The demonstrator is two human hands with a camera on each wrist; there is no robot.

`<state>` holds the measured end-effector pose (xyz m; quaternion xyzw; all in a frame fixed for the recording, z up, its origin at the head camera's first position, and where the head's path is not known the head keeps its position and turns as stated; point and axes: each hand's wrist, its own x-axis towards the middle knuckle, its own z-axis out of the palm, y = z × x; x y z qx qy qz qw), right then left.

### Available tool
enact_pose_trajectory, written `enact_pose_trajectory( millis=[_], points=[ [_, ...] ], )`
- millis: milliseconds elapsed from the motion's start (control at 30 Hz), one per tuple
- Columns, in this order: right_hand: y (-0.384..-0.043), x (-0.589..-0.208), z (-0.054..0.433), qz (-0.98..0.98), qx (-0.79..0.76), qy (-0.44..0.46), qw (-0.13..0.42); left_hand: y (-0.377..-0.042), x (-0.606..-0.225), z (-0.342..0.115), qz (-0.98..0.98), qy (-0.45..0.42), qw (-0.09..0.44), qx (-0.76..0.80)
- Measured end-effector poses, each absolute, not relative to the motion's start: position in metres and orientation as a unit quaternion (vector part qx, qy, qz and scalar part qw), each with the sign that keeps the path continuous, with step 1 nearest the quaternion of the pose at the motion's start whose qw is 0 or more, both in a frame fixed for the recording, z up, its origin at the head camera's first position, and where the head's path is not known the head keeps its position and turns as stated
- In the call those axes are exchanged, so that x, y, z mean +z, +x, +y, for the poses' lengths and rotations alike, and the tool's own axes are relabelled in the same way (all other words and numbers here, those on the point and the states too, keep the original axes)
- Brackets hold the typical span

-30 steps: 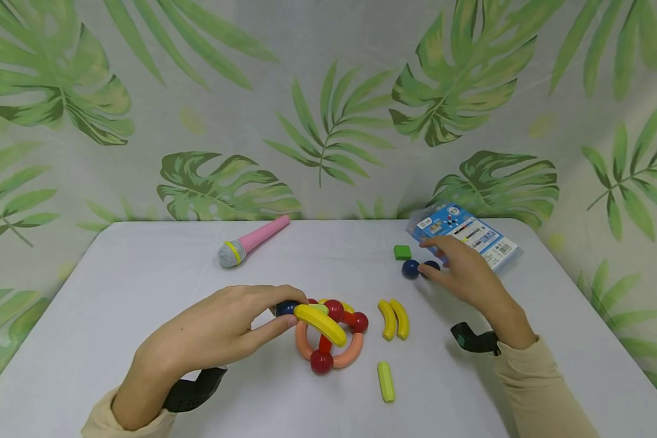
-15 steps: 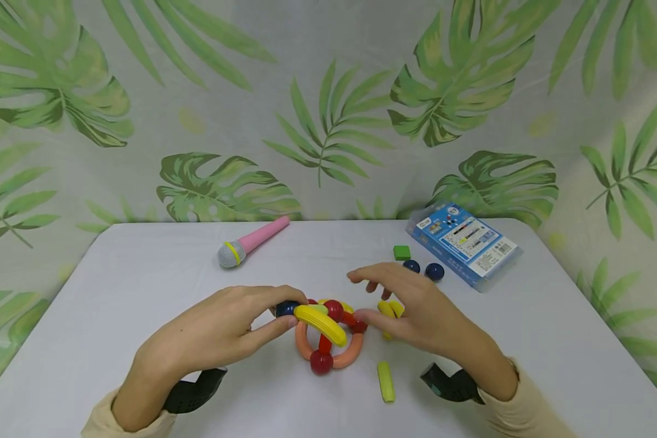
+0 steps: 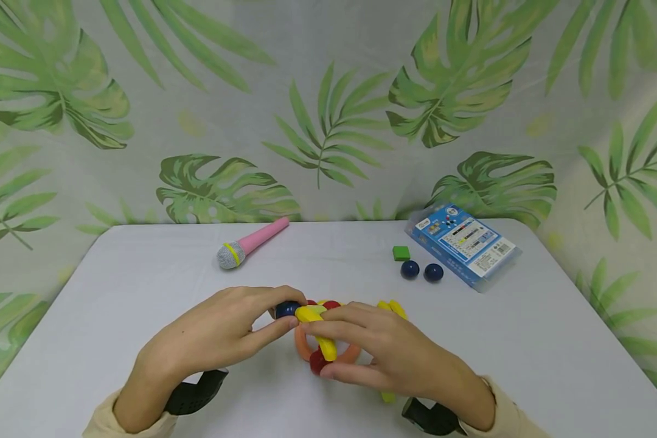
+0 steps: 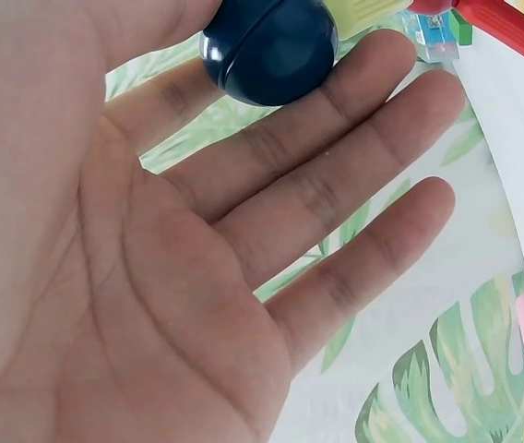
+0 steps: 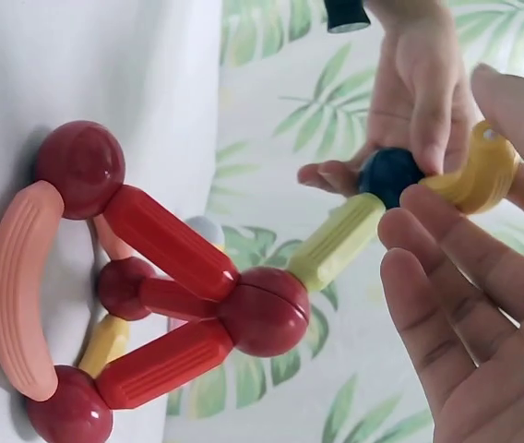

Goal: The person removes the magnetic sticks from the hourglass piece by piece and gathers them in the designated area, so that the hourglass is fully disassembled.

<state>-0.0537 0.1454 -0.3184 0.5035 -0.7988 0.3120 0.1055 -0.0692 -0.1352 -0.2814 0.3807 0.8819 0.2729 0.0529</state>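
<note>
Thumb and forefinger of the left hand (image 3: 213, 331) pinch a dark blue ball (image 3: 287, 309) of a ball-and-stick building toy; its other fingers extend in the left wrist view. Fingers of the right hand (image 3: 394, 347) lie around a yellow curved stick (image 5: 483, 171) attached to that ball, index across it, thumb near its lower end. A pale green stick (image 5: 340, 242) joins the blue ball to a red ball (image 5: 264, 312). From there red sticks (image 5: 170, 363) slope to lower red balls (image 5: 80, 170), linked by curved pink (image 5: 22, 291) and yellow pieces on the table. The right hand partly hides this structure in the head view.
Two loose dark blue balls (image 3: 434, 272) and a green block (image 3: 401, 253) lie at the back right, beside a blue toy package (image 3: 465, 243). A pink toy microphone (image 3: 254, 242) lies back left. Yellow sticks (image 3: 398, 308) are partly behind the right hand.
The right hand has come from the loose blue balls leftward and nearer, onto the yellow curved stick. That stick's free end has swung toward the person. The left hand has stayed put.
</note>
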Motion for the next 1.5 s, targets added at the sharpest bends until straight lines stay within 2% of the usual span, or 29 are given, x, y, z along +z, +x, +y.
enact_pose_trajectory(
  millis=[300,500,667,967,1067,1200,1500],
  points=[
    [-0.062,-0.319,0.147,-0.796,0.322,0.494,0.137,-0.070,-0.281,-0.134,0.875,0.385,0.063,0.285],
    [-0.061,-0.315,0.151,-0.811,0.311,0.479,0.128,-0.068,-0.281,-0.133,0.875,0.384,0.070,0.286],
    [-0.062,-0.312,0.154,-0.828,0.317,0.453,0.097,-0.069,-0.281,-0.132,0.872,0.385,0.077,0.291],
    [-0.079,-0.303,0.181,-0.889,0.292,0.341,0.090,-0.070,-0.280,-0.137,0.882,0.377,0.074,0.272],
    [-0.092,-0.306,0.196,-0.908,0.284,0.302,0.067,-0.069,-0.279,-0.138,0.885,0.375,0.067,0.268],
    [-0.109,-0.314,0.218,-0.928,0.272,0.256,0.011,-0.068,-0.279,-0.141,0.886,0.378,0.047,0.264],
    [-0.128,-0.337,0.247,-0.937,0.249,0.171,-0.176,-0.068,-0.278,-0.145,0.890,0.376,0.019,0.256]
  ],
)
